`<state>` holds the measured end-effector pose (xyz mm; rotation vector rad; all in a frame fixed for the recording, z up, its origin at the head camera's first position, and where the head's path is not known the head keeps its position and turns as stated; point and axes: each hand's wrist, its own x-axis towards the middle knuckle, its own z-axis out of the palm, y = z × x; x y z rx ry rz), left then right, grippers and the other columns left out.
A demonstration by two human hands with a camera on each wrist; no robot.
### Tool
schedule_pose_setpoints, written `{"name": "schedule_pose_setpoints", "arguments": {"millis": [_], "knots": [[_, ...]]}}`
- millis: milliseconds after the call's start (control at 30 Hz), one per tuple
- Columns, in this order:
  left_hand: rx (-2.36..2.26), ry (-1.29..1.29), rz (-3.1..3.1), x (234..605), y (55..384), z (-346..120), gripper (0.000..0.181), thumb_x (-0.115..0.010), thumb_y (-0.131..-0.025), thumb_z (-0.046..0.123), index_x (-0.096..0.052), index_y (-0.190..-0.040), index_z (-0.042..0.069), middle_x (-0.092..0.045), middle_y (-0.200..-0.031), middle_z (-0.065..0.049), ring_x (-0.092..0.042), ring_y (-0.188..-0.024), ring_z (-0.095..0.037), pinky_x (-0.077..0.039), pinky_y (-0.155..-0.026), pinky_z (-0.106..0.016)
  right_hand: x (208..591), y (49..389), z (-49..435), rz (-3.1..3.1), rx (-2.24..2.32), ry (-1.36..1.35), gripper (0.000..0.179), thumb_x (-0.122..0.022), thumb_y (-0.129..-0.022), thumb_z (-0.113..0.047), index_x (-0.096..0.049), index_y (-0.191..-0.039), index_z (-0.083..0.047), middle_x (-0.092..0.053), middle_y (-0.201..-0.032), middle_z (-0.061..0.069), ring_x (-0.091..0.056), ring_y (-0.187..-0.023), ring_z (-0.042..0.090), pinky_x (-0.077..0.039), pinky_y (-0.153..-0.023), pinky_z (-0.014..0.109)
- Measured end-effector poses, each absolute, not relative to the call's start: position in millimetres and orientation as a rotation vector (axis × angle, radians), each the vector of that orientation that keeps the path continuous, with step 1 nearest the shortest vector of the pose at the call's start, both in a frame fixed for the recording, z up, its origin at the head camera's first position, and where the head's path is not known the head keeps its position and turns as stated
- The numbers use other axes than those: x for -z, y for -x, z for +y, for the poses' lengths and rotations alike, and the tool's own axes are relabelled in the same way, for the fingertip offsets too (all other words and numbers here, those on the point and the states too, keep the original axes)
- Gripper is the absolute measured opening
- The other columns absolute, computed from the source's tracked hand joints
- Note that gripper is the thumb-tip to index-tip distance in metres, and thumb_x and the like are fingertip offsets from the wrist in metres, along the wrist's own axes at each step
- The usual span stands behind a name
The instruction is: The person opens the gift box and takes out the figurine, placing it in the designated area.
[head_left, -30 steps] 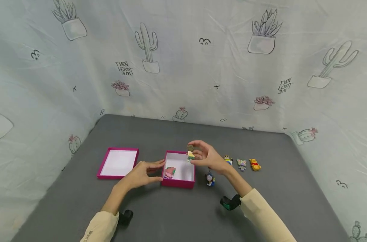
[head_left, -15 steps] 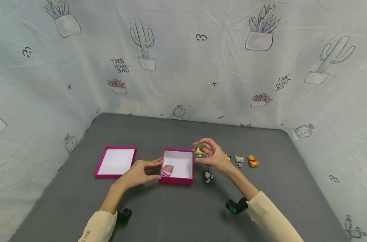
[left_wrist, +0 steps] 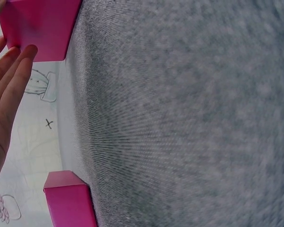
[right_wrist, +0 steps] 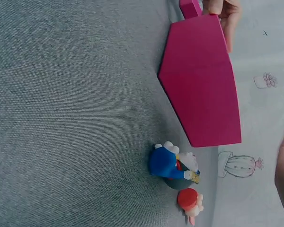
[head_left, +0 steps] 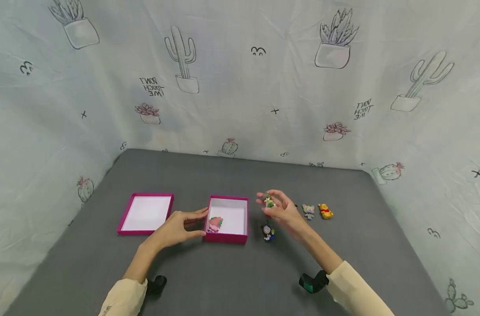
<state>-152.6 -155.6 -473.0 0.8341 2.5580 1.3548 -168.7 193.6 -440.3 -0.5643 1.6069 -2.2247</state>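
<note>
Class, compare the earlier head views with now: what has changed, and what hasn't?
The right hand has moved rightward, away from the box, carrying the small figurine. Unchanged: the left hand at the box's left side, the pink figurine inside.

- Box (head_left: 225, 238): open from above; left hand (head_left: 174, 228) bars its left side.
- Free gap between box and right hand (head_left: 282, 213).
- Blue figure (head_left: 268, 232) obstructs right of box.
- Bench (head_left: 224, 276) free before box.

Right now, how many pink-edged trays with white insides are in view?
2: the deeper tray, touching the left hand, and the shallower tray, on the table farther left.
</note>
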Motion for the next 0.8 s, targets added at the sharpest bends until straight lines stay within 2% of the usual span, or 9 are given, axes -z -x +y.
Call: {"name": "schedule_pose_setpoints", "arguments": {"millis": [100,200,367,433,500,567,700,800], "knots": [[-1.353,-0.853,2.541,475.0,154.0,-150.4,0.065,-0.079,-0.080,0.025,-0.053,-0.136,0.002,-0.049,-0.140,-0.010,-0.049,-0.126,-0.027,-0.049,-0.094,-0.037,442.0,162.2,195.6,1.599,2.173,0.508,0.030,-0.054,-0.098,-0.012,-0.042,-0.125,-0.007,-0.057,-0.132,0.010,-0.059,-0.111,0.015,-0.051,-0.088,0.024],[-1.372,-0.869,2.517,476.2,156.4,-143.1,0.065,-0.079,-0.080,0.024,-0.053,-0.135,0.001,-0.049,-0.140,-0.010,-0.049,-0.126,-0.026,-0.049,-0.095,-0.036,441.3,156.2,200.0,1.594,2.131,0.466,0.033,-0.048,-0.102,-0.022,-0.044,-0.129,-0.004,-0.055,-0.132,0.011,-0.056,-0.104,0.013,-0.049,-0.083,0.022],[-1.372,-0.871,2.493,478.8,159.8,-134.1,0.066,-0.079,-0.081,0.025,-0.052,-0.136,0.002,-0.048,-0.141,-0.010,-0.050,-0.126,-0.026,-0.049,-0.095,-0.036,442.2,141.8,216.0,1.600,2.107,0.341,0.039,-0.045,-0.103,-0.028,-0.046,-0.132,-0.003,-0.050,-0.131,0.002,-0.051,-0.105,0.009,-0.046,-0.092,0.022],[-1.365,-0.877,2.490,478.2,161.3,-134.9,0.066,-0.078,-0.081,0.026,-0.052,-0.136,0.002,-0.048,-0.141,-0.010,-0.049,-0.126,-0.026,-0.049,-0.095,-0.036,444.5,135.7,223.2,1.620,2.092,0.314,0.034,-0.050,-0.101,-0.026,-0.050,-0.129,-0.007,-0.046,-0.133,0.002,-0.051,-0.111,0.008,-0.044,-0.099,0.023],[-1.351,-0.887,2.502,477.6,162.1,-138.3,0.066,-0.078,-0.081,0.027,-0.052,-0.136,0.002,-0.048,-0.141,-0.010,-0.049,-0.127,-0.026,-0.049,-0.094,-0.037,446.5,129.9,229.7,1.670,2.065,0.313,0.031,-0.056,-0.099,-0.022,-0.051,-0.127,-0.010,-0.041,-0.139,0.006,-0.050,-0.115,0.009,-0.043,-0.100,0.025],[-1.348,-0.886,2.521,476.7,161.2,-143.7,0.066,-0.078,-0.081,0.027,-0.052,-0.136,0.001,-0.048,-0.141,-0.012,-0.049,-0.126,-0.028,-0.049,-0.094,-0.038,449.3,125.3,235.2,1.759,2.025,0.331,0.039,-0.063,-0.094,-0.016,-0.049,-0.129,-0.005,-0.039,-0.139,0.011,-0.052,-0.116,0.009,-0.046,-0.098,0.026],[-1.339,-0.839,2.568,476.8,155.0,-155.7,0.066,-0.079,-0.080,0.026,-0.053,-0.135,0.001,-0.049,-0.140,-0.013,-0.051,-0.124,-0.030,-0.050,-0.092,-0.038,455.3,119.8,243.1,1.951,1.940,0.340,0.060,-0.073,-0.085,-0.008,-0.040,-0.132,0.010,-0.047,-0.130,0.018,-0.057,-0.112,0.012,-0.052,-0.087,0.024],[-1.316,-0.845,2.573,473.4,156.9,-155.2,0.067,-0.079,-0.079,0.028,-0.053,-0.135,0.002,-0.048,-0.140,-0.014,-0.053,-0.121,-0.031,-0.051,-0.091,-0.037,461.2,115.1,253.3,2.097,1.875,0.294,0.063,-0.077,-0.081,-0.009,-0.042,-0.129,0.011,-0.054,-0.122,0.017,-0.060,-0.109,0.013,-0.052,-0.086,0.024]]}}
